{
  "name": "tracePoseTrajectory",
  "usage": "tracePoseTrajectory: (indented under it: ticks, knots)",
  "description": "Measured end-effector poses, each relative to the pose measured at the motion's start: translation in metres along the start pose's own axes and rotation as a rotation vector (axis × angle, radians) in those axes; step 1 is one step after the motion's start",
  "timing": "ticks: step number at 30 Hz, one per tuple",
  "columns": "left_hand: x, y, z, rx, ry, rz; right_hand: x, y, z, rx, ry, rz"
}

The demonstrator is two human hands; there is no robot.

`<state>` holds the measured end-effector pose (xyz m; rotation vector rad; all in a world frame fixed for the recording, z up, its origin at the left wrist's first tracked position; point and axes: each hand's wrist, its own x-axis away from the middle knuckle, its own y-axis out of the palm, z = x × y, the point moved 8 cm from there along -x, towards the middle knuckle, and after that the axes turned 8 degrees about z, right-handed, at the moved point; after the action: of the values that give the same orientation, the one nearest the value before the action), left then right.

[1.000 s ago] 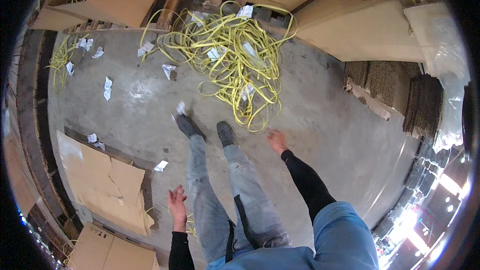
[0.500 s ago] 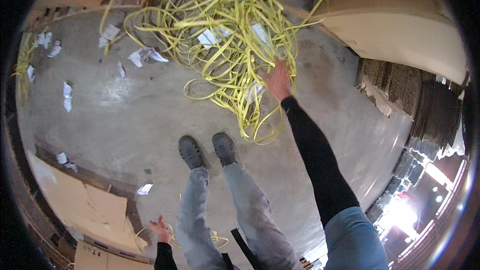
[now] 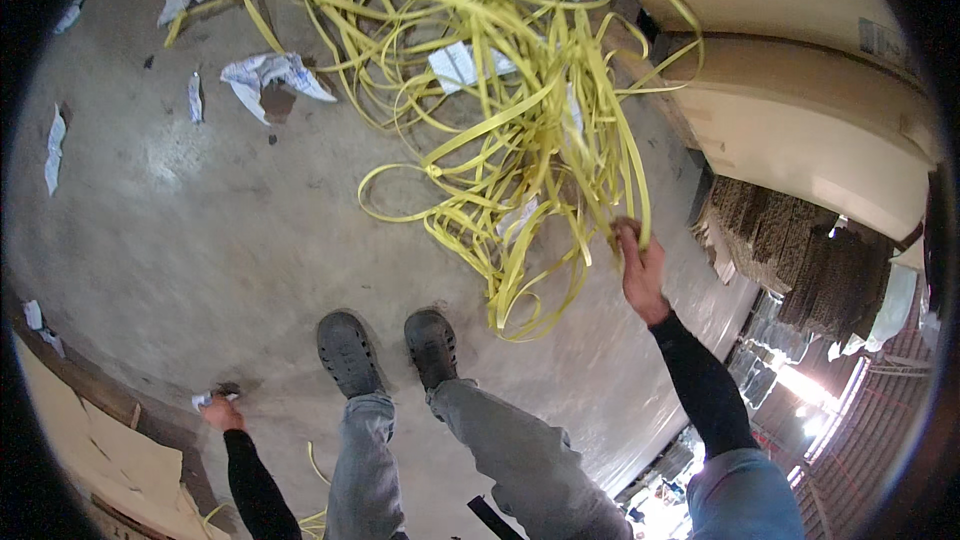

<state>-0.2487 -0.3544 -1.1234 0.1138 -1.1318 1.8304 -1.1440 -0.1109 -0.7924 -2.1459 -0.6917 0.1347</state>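
Note:
A large tangle of yellow strapping band (image 3: 510, 120) lies on the concrete floor in front of me. At the tangle's right edge my right hand (image 3: 641, 270) is closed round a few bands, which run upward from its fingers into the heap. Low on the left, my left hand (image 3: 222, 412) is held out with its fingers apart. A small white paper scrap (image 3: 203, 400) shows right at its fingertips; whether they touch it I cannot tell. Other paper pieces, such as a white slip (image 3: 453, 67), are caught among the bands.
Torn paper (image 3: 275, 78) and smaller scraps lie on the floor to the left. Large cardboard (image 3: 800, 110) stands at the upper right, above stacked corrugated sheets (image 3: 770, 230). A cardboard sheet (image 3: 90, 440) is at the lower left. My shoes (image 3: 432, 348) stand just below the tangle.
My right hand has closed on some bands and drawn them right and toward me. My left hand has moved left, over beside the paper scrap. The view has shifted.

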Motion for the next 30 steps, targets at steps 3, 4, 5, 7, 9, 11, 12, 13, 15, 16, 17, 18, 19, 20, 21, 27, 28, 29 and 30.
tracePoseTrajectory:
  ticks: [3, 4, 5, 7, 9, 11, 12, 13, 15, 16, 17, 18, 19, 20, 21, 27, 28, 29, 30]
  knots:
    - [0.072, 0.099, 0.119, 0.061, 0.374, -0.16, 0.028, -0.063, -0.054, -0.159, 0.025, 0.112]
    - [0.101, 0.138, 0.156, 0.242, 0.283, -0.251, 0.038, -0.09, -0.077, -0.2, 0.023, 0.164]
    - [0.133, 0.171, 0.202, 0.19, 0.277, -0.301, 0.047, -0.119, -0.101, -0.225, 0.024, 0.201]
    - [0.208, 0.214, 0.307, 0.094, 0.423, -0.294, 0.066, -0.182, -0.154, -0.287, 0.025, 0.289]
    - [0.291, 0.229, 0.407, -0.081, 0.536, -0.228, 0.099, -0.226, -0.215, -0.166, -0.018, 0.26]
    - [0.405, 0.246, 0.463, 0.215, 0.126, -0.881, 0.137, -0.24, -0.274, 0.087, -0.099, 0.078]
    - [0.482, 0.234, 0.495, 0.33, 0.108, -1.26, 0.164, -0.238, -0.317, 0.259, -0.36, -0.065]
    - [0.551, 0.219, 0.511, 0.252, 0.009, -1.531, 0.189, -0.229, -0.353, -0.19, -0.463, -0.034]
    - [0.659, 0.175, 0.52, 0.113, -0.265, -1.787, 0.243, -0.218, -0.419, -0.639, -0.499, -0.279]
    - [0.692, 0.158, 0.51, -0.207, -0.117, -1.746, 0.275, -0.21, -0.455, -0.742, -0.51, -0.541]
    - [0.716, 0.142, 0.5, -0.43, 0.001, -1.692, 0.301, -0.217, -0.489, -0.921, -0.491, -0.688]
    - [0.73, 0.126, 0.489, -0.736, 0.305, -1.639, 0.325, -0.232, -0.527, -1.009, -0.594, -0.757]
    - [0.74, 0.114, 0.487, -0.89, 0.633, -1.609, 0.347, -0.251, -0.557, -1.025, -0.654, -0.846]
    - [0.738, 0.106, 0.484, -1.128, 1.018, -1.445, 0.358, -0.268, -0.582, -1.062, -0.689, -0.888]
    - [0.734, 0.087, 0.478, -1.297, 1.337, -1.298, 0.369, -0.284, -0.607, -1.102, -0.721, -0.936]
    - [0.717, -0.031, 0.456, -0.777, -0.225, -1.586, 0.359, -0.359, -0.633, -0.977, -0.756, -0.728]
    - [0.737, -0.049, 0.464, -0.721, -0.388, -1.614, 0.363, -0.365, -0.635, -0.953, -0.786, -0.745]
    - [0.766, -0.061, 0.479, -0.6, -0.565, -1.668, 0.366, -0.368, -0.64, -0.926, -0.818, -0.765]
    - [0.788, -0.078, 0.49, -0.652, -0.57, -1.649, 0.372, -0.37, -0.647, -0.909, -0.839, -0.787]
